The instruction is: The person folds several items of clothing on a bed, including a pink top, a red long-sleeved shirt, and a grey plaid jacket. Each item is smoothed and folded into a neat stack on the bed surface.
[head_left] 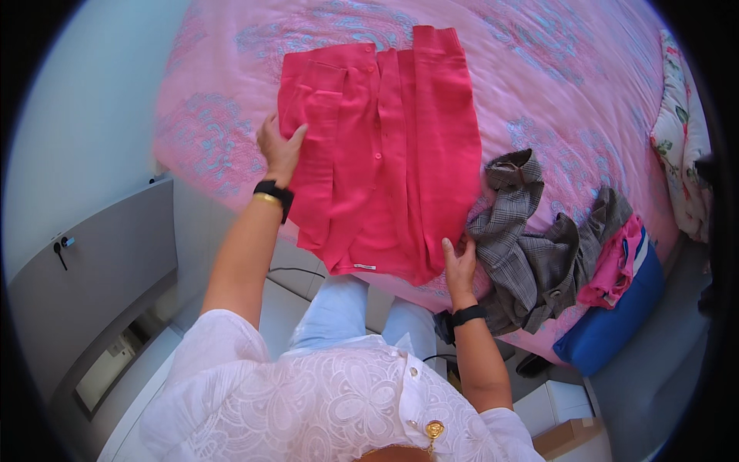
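A bright red-pink button-front garment (358, 156) lies spread on the bed, its sleeves folded inward along the body. Its collar end, with a small white label (364, 267), is nearest me, and round buttons run down the middle. My left hand (281, 144) is at the garment's left edge, thumb over the cloth and fingers apart beside it. At the lower right edge is my right hand (461, 265), with thumb and forefinger around the border of the cloth; its other fingers are partly hidden, so its grip is unclear.
Right of my right hand lies a crumpled grey checked garment (519, 242). Beyond it, pink folded cloth (618, 265) rests against a blue cushion-like object (618, 312). The bed carries a pink patterned cover (208, 138). A grey cabinet panel (104, 231) with a key stands left.
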### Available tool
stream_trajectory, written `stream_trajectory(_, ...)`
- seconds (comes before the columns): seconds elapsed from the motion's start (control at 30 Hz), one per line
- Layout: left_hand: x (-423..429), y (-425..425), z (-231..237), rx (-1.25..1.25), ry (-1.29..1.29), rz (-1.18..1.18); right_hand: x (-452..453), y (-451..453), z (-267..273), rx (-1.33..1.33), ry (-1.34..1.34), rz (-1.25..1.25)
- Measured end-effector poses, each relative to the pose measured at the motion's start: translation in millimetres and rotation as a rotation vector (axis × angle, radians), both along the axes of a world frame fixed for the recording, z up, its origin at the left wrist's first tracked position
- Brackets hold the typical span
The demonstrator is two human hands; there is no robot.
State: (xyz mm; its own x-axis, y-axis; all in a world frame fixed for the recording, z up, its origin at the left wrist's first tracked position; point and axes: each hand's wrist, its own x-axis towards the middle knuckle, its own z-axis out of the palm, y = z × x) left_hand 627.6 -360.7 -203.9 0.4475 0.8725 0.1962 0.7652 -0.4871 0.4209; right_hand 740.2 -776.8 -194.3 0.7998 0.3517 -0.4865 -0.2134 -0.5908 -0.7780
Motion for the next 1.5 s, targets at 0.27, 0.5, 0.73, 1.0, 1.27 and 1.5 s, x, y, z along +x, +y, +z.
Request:
stream_trajectory(0.27,-50,-16,12,-0.334,-0.140,0.082,4,30,-8,0.168,0.194,-0.124)
stream_trajectory(0.5,97,-53,32,-0.821,-0.409,-0.396,-12,55,34,0.220,0.065,0.053)
stream_trajectory(0.73,69,-21,10,-0.099,-0.210,-0.208,-1,15,5,0.148,0.149,-0.218)
stream_trajectory(1.0,-102,-47,6,-0.976,-0.233,0.143,-10,3,-12,0.109,0.394,-0.122)
stream_trajectory(1.27,-126,-94,17,-1.302,-0.302,0.243,-8,27,8,0.161,0.261,-0.094)
stream_trajectory(1.5,-101,-69,11,-0.477,-0.081,0.198,-16,24,14,0.190,0.204,-0.003)
